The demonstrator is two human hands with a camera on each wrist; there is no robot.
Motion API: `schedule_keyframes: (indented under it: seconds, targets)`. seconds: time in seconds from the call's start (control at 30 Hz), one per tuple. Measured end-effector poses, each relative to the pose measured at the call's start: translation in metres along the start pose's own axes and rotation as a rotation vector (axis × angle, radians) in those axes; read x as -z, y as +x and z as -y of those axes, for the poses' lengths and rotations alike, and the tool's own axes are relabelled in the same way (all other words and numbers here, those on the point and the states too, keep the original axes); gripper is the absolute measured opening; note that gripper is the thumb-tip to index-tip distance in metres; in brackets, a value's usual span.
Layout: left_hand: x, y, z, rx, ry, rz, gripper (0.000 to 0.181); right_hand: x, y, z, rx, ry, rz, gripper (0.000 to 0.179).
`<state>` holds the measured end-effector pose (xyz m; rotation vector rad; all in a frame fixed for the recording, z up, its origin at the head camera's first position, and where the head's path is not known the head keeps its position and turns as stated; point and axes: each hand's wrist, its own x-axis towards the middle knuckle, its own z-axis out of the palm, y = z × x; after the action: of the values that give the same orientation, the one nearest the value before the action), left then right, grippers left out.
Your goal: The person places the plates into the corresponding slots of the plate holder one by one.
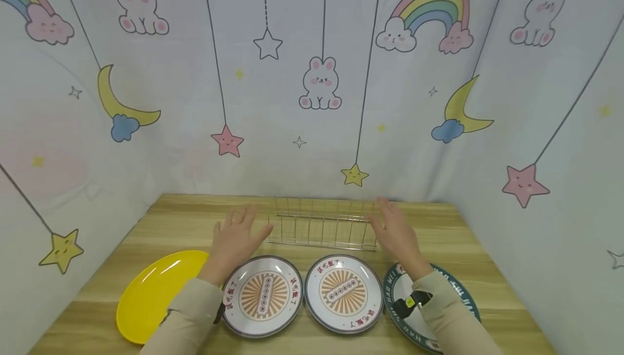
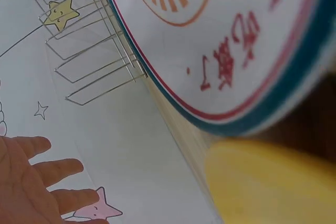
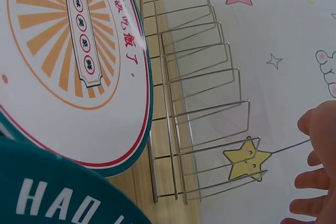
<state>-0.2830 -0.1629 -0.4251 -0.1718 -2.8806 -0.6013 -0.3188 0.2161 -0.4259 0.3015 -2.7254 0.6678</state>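
Note:
A wire dish rack [image 1: 322,245] stands at the back of the table, showing a row of thin upright loops in both wrist views. My left hand [image 1: 239,241] is at its left end, fingers spread and holding nothing. At the opposite end, my right hand [image 1: 397,236] is likewise spread, its fingers overlapping the rack's edge in the head view. Two white plates with orange sunburst prints, a left one [image 1: 263,322] and a right one [image 1: 343,320], lie in front of the rack. Under my left forearm is a yellow oval plate [image 1: 151,295]; a green-rimmed plate [image 1: 460,290] is partly hidden by my right forearm.
The wood-grain table [image 1: 190,214] meets a white cloth backdrop [image 1: 273,170] printed with stars, moons, rabbits and rainbows. This cloth rises behind the rack and along both sides. The plates stand in a row near the table's front.

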Motion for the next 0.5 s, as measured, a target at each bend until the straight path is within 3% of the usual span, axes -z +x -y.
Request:
schedule_keyframes:
  seconds: [0.5]
  targets:
    - [0.019, -0.029, 0.037, 0.058, -0.026, 0.031, 0.088, -0.001, -0.002, -0.015, -0.042, 0.031, -0.095, 0.052]
